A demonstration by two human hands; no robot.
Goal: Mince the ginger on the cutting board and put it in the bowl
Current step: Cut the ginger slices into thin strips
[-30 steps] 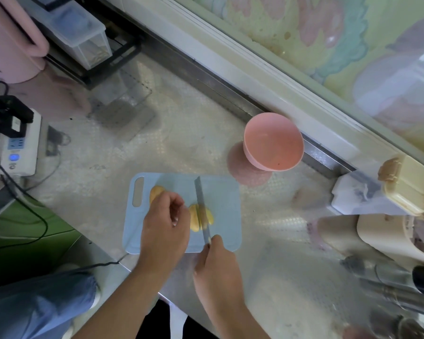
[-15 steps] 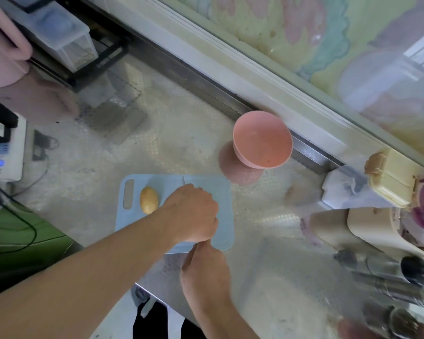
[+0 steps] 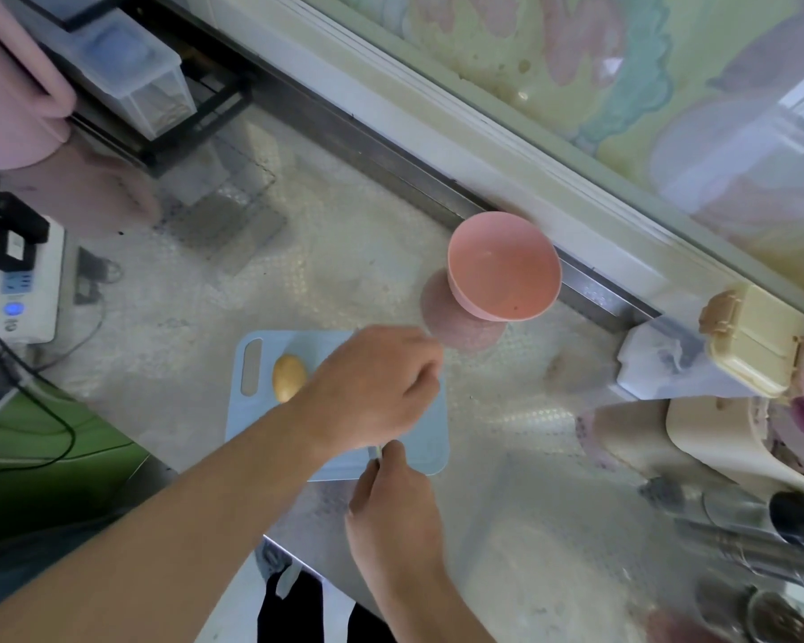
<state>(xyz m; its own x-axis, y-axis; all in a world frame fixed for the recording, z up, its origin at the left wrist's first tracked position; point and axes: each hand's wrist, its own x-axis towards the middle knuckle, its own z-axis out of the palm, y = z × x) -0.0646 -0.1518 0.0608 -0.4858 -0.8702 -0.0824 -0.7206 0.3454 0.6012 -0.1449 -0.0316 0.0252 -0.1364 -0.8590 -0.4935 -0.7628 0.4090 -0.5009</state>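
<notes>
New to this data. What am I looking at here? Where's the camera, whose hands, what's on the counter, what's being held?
No robot here: a person works with bare hands, and the one camera sits on their head, looking forward and down.

On the counter lies a blue cutting board. One whole piece of ginger rests near the board's handle slot. A pink bowl stands beyond the board, by the wall, with no ginger in it that I can see.

The left hand reaches across the board, fingers curled, and hides whatever lies beneath it. The right hand grips the knife by its handle at the board's near edge; only a sliver of the knife shows.

A power strip sits far left.
</notes>
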